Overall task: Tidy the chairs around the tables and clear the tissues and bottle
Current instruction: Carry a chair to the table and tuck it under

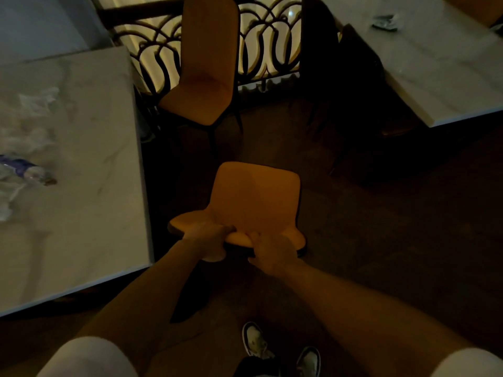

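Two hands grip the top edge of an orange chair's backrest.

Both the left hand (pixel 211 236) and the right hand (pixel 272 250) have their fingers curled shut over the near chair (pixel 255 202), which stands on the dark floor just right of the left table (pixel 89 186); on that table, well left of the chair, lie crumpled tissues (pixel 32 118) and a plastic bottle (pixel 24 170) on its side; beyond the chair a second orange chair (pixel 206 74) stands at the railing (pixel 269 42); far right of it, a second table (pixel 435 72) bears a small wrapper (pixel 385 22).
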Tool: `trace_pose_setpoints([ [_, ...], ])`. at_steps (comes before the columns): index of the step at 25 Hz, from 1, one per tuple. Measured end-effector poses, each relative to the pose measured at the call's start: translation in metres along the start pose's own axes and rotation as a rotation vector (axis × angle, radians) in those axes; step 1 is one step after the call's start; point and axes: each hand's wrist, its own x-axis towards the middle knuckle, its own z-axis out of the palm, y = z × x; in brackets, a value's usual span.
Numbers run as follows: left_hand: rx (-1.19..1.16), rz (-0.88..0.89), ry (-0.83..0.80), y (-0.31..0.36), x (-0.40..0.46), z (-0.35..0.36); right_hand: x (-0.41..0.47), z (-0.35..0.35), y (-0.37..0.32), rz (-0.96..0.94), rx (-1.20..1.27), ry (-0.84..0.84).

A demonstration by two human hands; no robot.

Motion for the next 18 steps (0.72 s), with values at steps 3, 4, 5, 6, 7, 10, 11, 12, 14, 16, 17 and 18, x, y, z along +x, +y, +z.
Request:
trace_pose_setpoints([
  [3, -0.043, -0.016, 0.013, 0.000, 0.001, 0.003, -0.001, -0.002, -0.001, 0.006, 0.009, 0.018],
  [4, -0.044, -0.027, 0.016, 0.001, 0.000, 0.003, -0.001, -0.002, -0.001, -0.001, 0.011, 0.020],
  [5, -0.055, -0.031, 0.024, 0.001, 0.000, 0.003, -0.003, -0.003, -0.002, -0.010, 0.017, 0.022],
  [6, -0.071, -0.032, 0.032, 0.001, -0.001, 0.004, -0.003, -0.003, -0.001, -0.012, 0.031, 0.022],
  [7, -0.087, -0.031, 0.042, 0.002, -0.003, 0.004, -0.004, -0.003, -0.001, -0.010, 0.048, 0.026],
  [10, -0.102, -0.049, 0.058, 0.008, -0.014, 0.006, -0.007, -0.004, -0.002, -0.032, 0.063, 0.025],
  [11, -0.122, -0.058, 0.058, 0.011, -0.018, 0.007, -0.008, -0.004, -0.001, -0.052, 0.062, 0.008],
  [12, -0.145, -0.062, 0.055, 0.014, -0.023, 0.009, -0.009, -0.004, 0.001, -0.069, 0.063, -0.007],
  [14, -0.193, -0.061, 0.048, 0.021, -0.033, 0.013, -0.015, -0.005, 0.006, -0.104, 0.039, -0.017],
  [16, -0.239, -0.068, 0.036, 0.028, -0.041, 0.016, -0.020, -0.007, 0.011, -0.172, 0.003, -0.018],
  [17, -0.252, -0.072, 0.032, 0.032, -0.044, 0.017, -0.022, -0.008, 0.014, -0.202, -0.005, -0.021],
  [18, -0.261, -0.081, 0.024, 0.037, -0.045, 0.018, -0.023, -0.008, 0.018, -0.229, -0.009, -0.024],
])
